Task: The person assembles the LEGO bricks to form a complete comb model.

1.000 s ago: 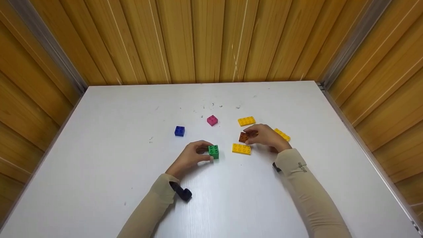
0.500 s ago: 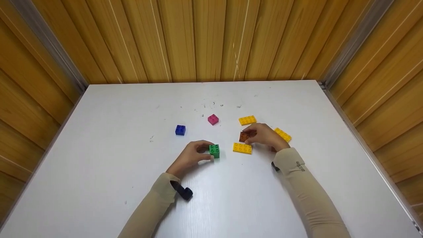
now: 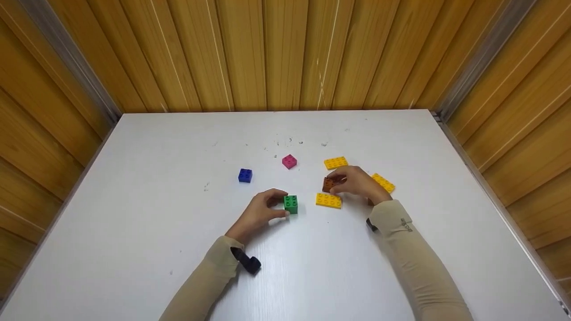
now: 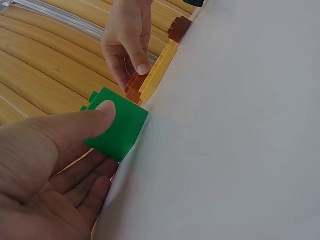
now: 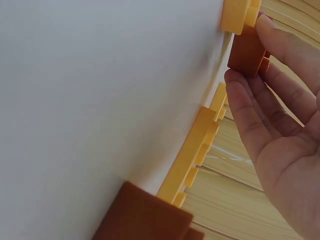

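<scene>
My left hand (image 3: 261, 210) holds a green two-by-two toy building brick (image 3: 291, 204), with the thumb on its near side and fingers at the far side. Studs face up, and the left wrist view shows the green brick (image 4: 125, 127) at the table surface. To the right, my right hand (image 3: 357, 183) pinches a brown brick (image 3: 328, 184) between thumb and fingers. This brown brick lies just behind a flat yellow plate brick (image 3: 328, 200). A second brown brick (image 5: 145, 215) stands near the right wrist, mostly hidden under it in the head view.
A blue brick (image 3: 245, 175) and a pink brick (image 3: 289, 161) lie behind the left hand. Two more yellow plates lie on the white table (image 3: 178, 178), one behind the right hand (image 3: 336, 162) and one right of it (image 3: 383, 183). Wood-patterned walls (image 3: 285, 53) enclose the back and sides.
The right hand and the brown brick have shifted very slightly left relative to the yellow plates. The left hand keeps its hold on the green brick. The head view has drifted a little.
</scene>
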A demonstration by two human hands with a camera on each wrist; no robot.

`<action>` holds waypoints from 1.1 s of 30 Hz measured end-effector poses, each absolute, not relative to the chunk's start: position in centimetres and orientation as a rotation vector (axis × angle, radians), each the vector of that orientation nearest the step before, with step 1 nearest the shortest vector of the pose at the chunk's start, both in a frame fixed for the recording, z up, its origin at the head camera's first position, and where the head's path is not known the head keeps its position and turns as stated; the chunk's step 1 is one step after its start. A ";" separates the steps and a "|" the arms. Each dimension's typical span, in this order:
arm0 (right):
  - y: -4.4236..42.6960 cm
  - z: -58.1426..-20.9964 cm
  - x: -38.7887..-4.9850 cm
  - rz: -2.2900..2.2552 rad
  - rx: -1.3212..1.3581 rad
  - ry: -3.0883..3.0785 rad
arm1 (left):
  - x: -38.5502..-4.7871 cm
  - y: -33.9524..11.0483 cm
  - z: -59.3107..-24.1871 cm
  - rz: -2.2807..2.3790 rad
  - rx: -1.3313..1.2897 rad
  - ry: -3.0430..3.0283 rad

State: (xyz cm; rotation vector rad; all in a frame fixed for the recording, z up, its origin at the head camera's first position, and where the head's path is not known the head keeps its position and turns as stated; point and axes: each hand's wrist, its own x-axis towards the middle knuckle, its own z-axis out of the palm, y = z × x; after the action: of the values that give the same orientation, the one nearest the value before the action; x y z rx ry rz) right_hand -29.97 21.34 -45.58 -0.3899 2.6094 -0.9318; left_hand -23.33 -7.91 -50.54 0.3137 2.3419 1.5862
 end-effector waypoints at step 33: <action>17.4 -43.3 -28.7 -0.952 -0.760 2.534 | -23.1 -7.7 -50.8 1.619 0.280 2.363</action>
State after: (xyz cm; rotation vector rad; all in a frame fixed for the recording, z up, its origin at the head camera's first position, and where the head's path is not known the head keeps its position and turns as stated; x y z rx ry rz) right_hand -28.74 17.40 -43.25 -0.7600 2.5345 -0.9521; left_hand -23.11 -7.66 -50.82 0.2803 2.3634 1.6191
